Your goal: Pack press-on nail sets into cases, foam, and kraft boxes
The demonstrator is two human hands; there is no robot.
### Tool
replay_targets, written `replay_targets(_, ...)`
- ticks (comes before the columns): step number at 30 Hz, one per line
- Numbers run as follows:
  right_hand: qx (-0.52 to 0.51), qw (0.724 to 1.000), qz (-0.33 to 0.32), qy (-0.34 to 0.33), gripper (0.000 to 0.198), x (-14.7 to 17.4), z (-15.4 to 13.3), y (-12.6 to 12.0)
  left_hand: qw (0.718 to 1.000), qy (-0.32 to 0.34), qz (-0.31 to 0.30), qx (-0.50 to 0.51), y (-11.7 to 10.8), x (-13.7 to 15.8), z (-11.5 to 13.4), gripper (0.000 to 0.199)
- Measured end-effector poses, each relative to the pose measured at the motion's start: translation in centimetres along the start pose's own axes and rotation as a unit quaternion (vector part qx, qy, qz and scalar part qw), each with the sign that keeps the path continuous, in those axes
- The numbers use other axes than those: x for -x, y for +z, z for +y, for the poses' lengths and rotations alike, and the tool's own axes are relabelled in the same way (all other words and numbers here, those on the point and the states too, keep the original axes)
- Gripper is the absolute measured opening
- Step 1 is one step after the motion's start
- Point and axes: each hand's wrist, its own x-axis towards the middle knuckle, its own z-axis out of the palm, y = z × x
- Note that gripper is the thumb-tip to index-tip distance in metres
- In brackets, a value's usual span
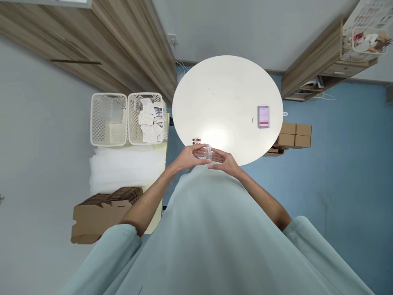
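Note:
Between my two hands, just over the near edge of the round white table, is a small clear plastic container [208, 153], seen edge-on. My left hand [190, 156] grips it from the left, with thumb and fingers bent round that side. From the right, my right hand [225, 162] closes on its other side in the same way. Whether the container holds anything cannot be made out. Just beyond my left fingers, small brown and reddish beads [196, 141] lie on the table [227, 90], partly hidden by that hand.
A pinkish-purple box or screen [263, 117] lies at the table's right, near a tiny dark object [252, 120]. To the left stand two white baskets [108, 143], white foam sheets [127, 166] and flat cardboard boxes [98, 217]. More cartons [294, 135] sit beyond the table's right edge.

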Motion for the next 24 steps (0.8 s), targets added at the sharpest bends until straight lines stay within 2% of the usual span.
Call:
replay_targets(7, -0.042, 0.999, 0.007, 0.011, 0.098, 1.2, -0.4, -1.6, 0.999, 0.001, -0.039, 0.027, 0.5, -1.1, -0.4, 0.084)
replay_targets(13, -0.045, 0.998, -0.026, 0.038, 0.090, 1.7, -1.3, -2.4, 0.995, -0.022, -0.061, 0.080, 0.4, -1.2, -1.1, 0.081)
replay_targets(16, 0.001, 0.998, -0.044, 0.046, 0.081, 1.7, -1.6, -3.1, 0.995, -0.026, -0.048, 0.078, 0.6, -0.9, -1.6, 0.077)
replay_targets(19, 0.074, 0.996, -0.049, 0.022, 0.071, 1.5, -1.9, -3.8, 0.997, -0.028, -0.034, 0.068, 0.3, -0.6, -2.0, 0.078)
replay_targets(22, 0.166, 0.986, -0.006, -0.020, 0.067, 0.8, -2.7, -3.6, 0.997, -0.023, -0.039, 0.070, -0.4, -0.3, -2.0, 0.078)
replay_targets(24, 0.240, 0.969, 0.020, -0.058, 0.067, 0.2, -3.6, -2.9, 0.996, -0.015, -0.053, 0.067, -1.0, -0.2, -1.8, 0.076)
